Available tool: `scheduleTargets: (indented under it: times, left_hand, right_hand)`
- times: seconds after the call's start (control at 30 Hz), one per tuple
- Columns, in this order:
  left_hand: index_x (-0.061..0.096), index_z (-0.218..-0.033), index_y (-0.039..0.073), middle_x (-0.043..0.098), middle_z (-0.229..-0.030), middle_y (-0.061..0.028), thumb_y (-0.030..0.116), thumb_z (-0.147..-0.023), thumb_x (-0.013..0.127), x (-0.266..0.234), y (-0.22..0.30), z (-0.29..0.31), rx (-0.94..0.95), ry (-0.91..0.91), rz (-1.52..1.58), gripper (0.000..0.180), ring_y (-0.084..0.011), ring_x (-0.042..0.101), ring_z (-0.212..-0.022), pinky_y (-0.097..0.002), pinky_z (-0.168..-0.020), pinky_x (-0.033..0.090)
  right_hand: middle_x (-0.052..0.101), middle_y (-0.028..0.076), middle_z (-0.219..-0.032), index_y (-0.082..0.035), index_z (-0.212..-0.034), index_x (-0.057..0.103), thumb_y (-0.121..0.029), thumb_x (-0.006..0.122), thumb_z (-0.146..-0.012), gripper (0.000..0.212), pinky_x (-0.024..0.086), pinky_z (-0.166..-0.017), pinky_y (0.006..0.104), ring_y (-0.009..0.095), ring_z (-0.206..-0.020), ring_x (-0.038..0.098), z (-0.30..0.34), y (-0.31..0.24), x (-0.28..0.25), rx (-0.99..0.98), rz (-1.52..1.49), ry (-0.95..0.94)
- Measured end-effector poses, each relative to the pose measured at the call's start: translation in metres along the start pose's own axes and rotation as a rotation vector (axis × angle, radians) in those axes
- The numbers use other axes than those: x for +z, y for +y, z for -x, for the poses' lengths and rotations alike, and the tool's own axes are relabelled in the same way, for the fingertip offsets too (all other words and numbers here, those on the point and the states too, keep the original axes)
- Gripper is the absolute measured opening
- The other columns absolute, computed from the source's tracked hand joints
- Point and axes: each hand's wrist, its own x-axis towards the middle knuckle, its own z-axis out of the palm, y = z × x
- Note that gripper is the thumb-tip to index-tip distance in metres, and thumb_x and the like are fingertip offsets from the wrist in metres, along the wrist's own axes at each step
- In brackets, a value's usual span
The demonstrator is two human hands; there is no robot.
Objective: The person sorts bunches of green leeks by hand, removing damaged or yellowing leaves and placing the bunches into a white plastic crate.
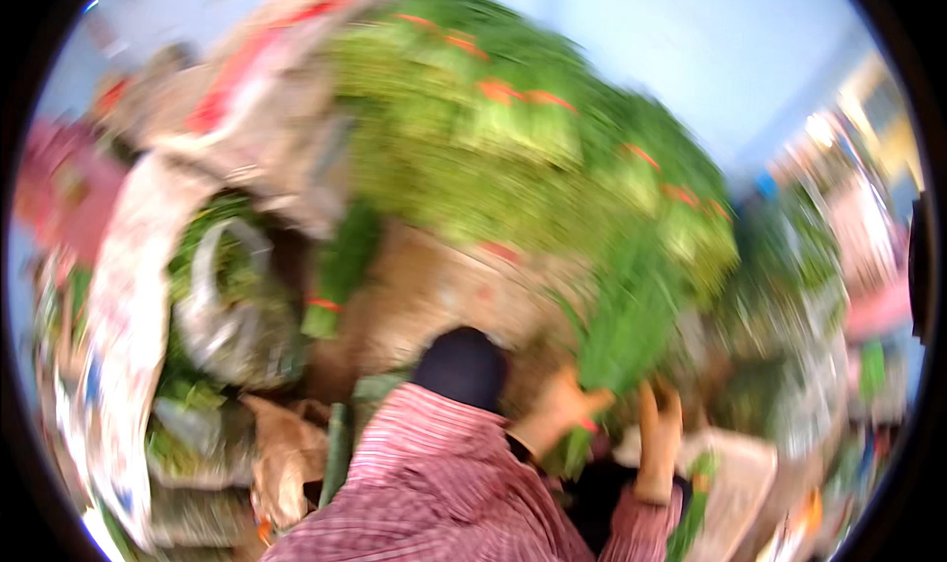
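Observation:
Motion blurs much of the head view. My left hand (560,412) is closed round the lower part of a bunch of long green leaves (626,320), thumb across its stems. The leaves point away from me, and a red-orange band shows by the hand. The exact kind of greens cannot be made out. Just right of the stems, my right hand (661,436) is raised with fingers stretched up and apart, apparently holding nothing. Beyond the bunch lies a big heap of banded green bunches (523,128), pale stems toward me, dark leaf tops away.
A single banded bunch (340,266) lies at left on the brown sheet (434,276). Further left are a clear plastic bag (237,315) of greens, brown paper (286,453) and a pale sack (133,296). Blurred plastic-wrapped greens (779,365) stand at right. A blue wall (681,49) rises behind.

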Motion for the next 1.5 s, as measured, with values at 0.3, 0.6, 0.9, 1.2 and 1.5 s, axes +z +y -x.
scheduleTargets:
  times: [0.3, 0.6, 0.9, 1.2, 1.5]
  left_hand:
    - [0.046, -0.133, -0.007, 0.06, -0.119, -0.0289, 0.048, -0.075, 0.077, -0.025, -0.027, 0.013, -0.148, -0.172, 0.023, 0.086, -0.0389, 0.058, -0.113, -0.0436, -0.092, 0.047]
    - [0.049, -0.135, -0.003, 0.061, -0.123, -0.0246, 0.041, -0.073, 0.08, -0.026, -0.031, 0.012, -0.005, -0.165, 0.365, 0.083, -0.0336, 0.058, -0.115, -0.0405, -0.093, 0.047]
    - [0.05, -0.134, -0.002, 0.062, -0.123, -0.0211, 0.037, -0.075, 0.078, -0.052, -0.024, 0.024, 0.002, -0.122, 0.431, 0.076, -0.0308, 0.059, -0.114, -0.0394, -0.093, 0.048]
    - [0.052, -0.134, 0.0, 0.062, -0.123, -0.0176, 0.032, -0.078, 0.077, -0.042, -0.023, 0.04, 0.026, -0.118, 0.452, 0.069, -0.0279, 0.059, -0.113, -0.0384, -0.093, 0.048]
    - [0.053, -0.133, 0.001, 0.063, -0.122, -0.0142, 0.027, -0.081, 0.076, -0.036, -0.024, 0.05, 0.04, -0.121, 0.481, 0.063, -0.025, 0.059, -0.112, -0.0373, -0.092, 0.049]
  right_hand:
    - [0.068, 0.016, -0.119, -0.002, -0.124, 0.064, -0.021, 0.063, -0.098, 0.033, 0.052, -0.092, 0.0341, 0.024, -0.105, 0.065, 0.016, 0.019, 0.012, -0.378, 0.135, 0.115]
    - [0.058, 0.024, -0.131, 0.0, -0.134, 0.055, -0.05, 0.058, -0.096, 0.063, 0.05, -0.091, 0.0454, 0.038, -0.108, 0.059, 0.043, -0.016, 0.026, 0.127, -0.062, -0.191]
    - [0.059, 0.021, -0.126, 0.0, -0.137, 0.049, -0.036, 0.066, -0.091, 0.06, 0.05, -0.081, 0.0488, 0.037, -0.101, 0.059, 0.071, -0.045, 0.039, 0.402, -0.334, -0.261]
    - [0.061, 0.023, -0.124, 0.004, -0.138, 0.049, -0.033, 0.064, -0.094, 0.059, 0.052, -0.083, 0.0452, 0.035, -0.1, 0.061, 0.057, 0.016, 0.048, 0.176, -0.195, -0.243]
    - [0.056, 0.019, -0.133, 0.005, -0.142, 0.045, -0.038, 0.063, -0.096, 0.065, 0.05, -0.089, 0.0412, 0.031, -0.108, 0.058, 0.079, -0.004, 0.051, 0.124, -0.345, -0.344]
